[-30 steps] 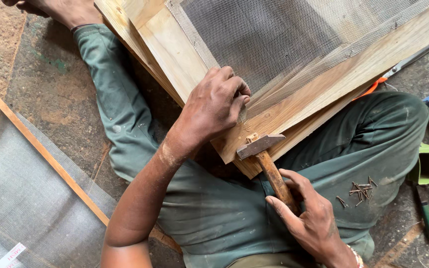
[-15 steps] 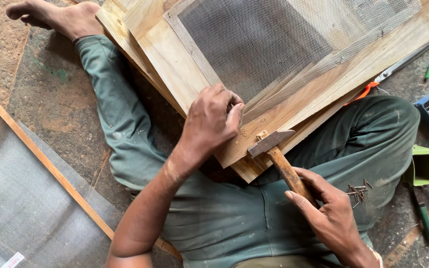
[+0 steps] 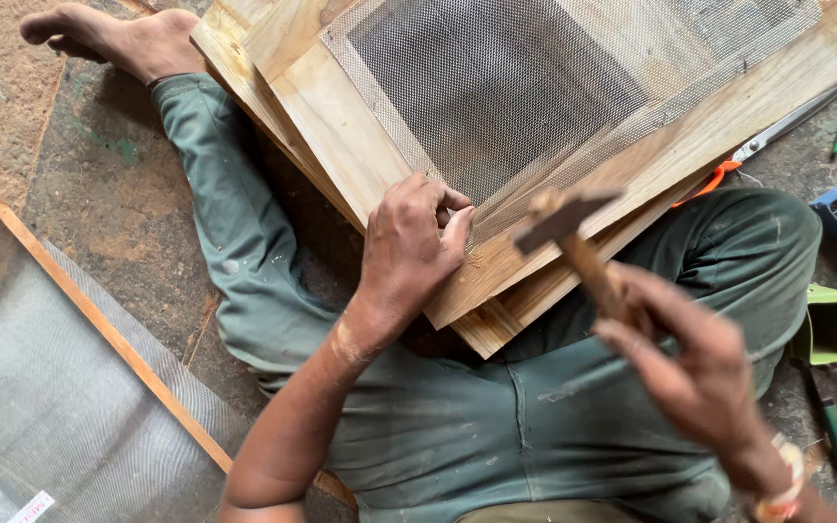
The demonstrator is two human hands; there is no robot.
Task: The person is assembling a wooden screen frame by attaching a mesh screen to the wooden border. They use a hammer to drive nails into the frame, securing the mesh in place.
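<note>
Wooden frame (image 3: 341, 126) with wire mesh (image 3: 525, 87): left hand (image 3: 414, 247) pinches, apparently, a nail at its edge; right hand (image 3: 695, 373) grips a raised, blurred hammer (image 3: 573, 237).

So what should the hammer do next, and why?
Probably come down gently by the left hand. The hammer in the right hand is lifted, and the left fingertips pinch at the mesh edge on the wooden frame.

hammer (image 3: 573, 242): lifted off the frame corner, now raised and blurred
right hand (image 3: 690, 373): risen with it
left hand (image 3: 414, 242): slid slightly up the wooden frame (image 3: 341, 126)
</note>
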